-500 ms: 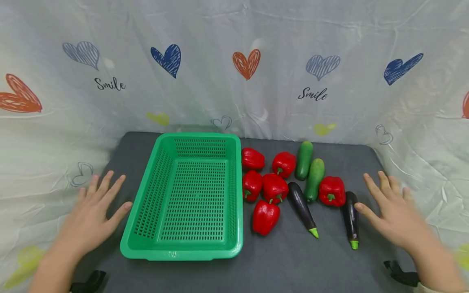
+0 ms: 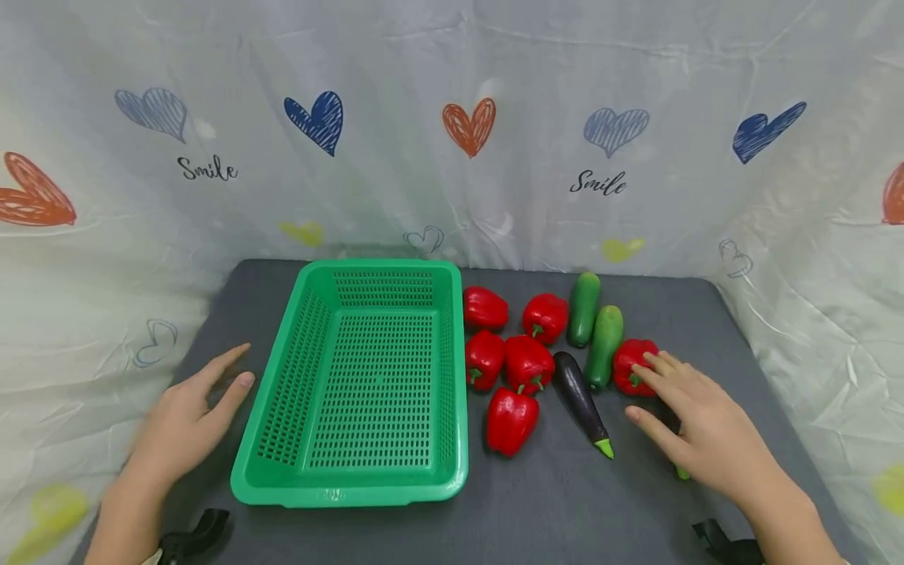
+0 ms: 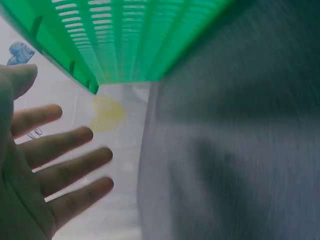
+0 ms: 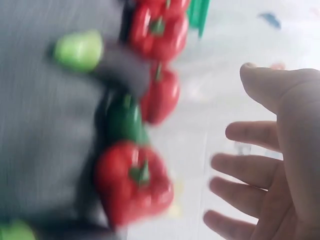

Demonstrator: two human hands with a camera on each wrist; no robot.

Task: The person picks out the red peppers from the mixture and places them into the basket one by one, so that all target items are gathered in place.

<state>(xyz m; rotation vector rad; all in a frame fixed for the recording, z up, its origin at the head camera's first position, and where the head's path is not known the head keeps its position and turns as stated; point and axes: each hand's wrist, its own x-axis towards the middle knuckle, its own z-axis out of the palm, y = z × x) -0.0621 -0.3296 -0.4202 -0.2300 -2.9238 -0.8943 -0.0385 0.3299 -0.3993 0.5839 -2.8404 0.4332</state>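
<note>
My left hand (image 2: 182, 428) hovers just left of the green plastic basket (image 2: 243, 471), fingers extended and holding nothing; in the left wrist view the basket's slotted side rises beyond the fingers (image 3: 70, 147). My right hand (image 2: 706, 431) reaches in over the right side of the table with straight, spread fingers. In the head view it overlaps the rightmost red bell pepper (image 2: 632, 365) and covers most of one eggplant, whose green tip (image 2: 682, 472) peeks out. The right wrist view shows that bell pepper (image 4: 132, 185) beside the empty palm.
Several more red bell peppers (image 2: 512, 422) cluster along the basket's right wall. Two cucumbers (image 2: 605, 345) lie behind another eggplant (image 2: 581, 400). A dark grey cloth (image 2: 537, 510) covers the table, and a white curtain (image 2: 395, 180) printed with hearts hangs behind and at the sides.
My right hand has moved left, from beside the right eggplant to over it and the nearby bell pepper. My left hand has turned and shifted slightly down and right, close by the basket.
</note>
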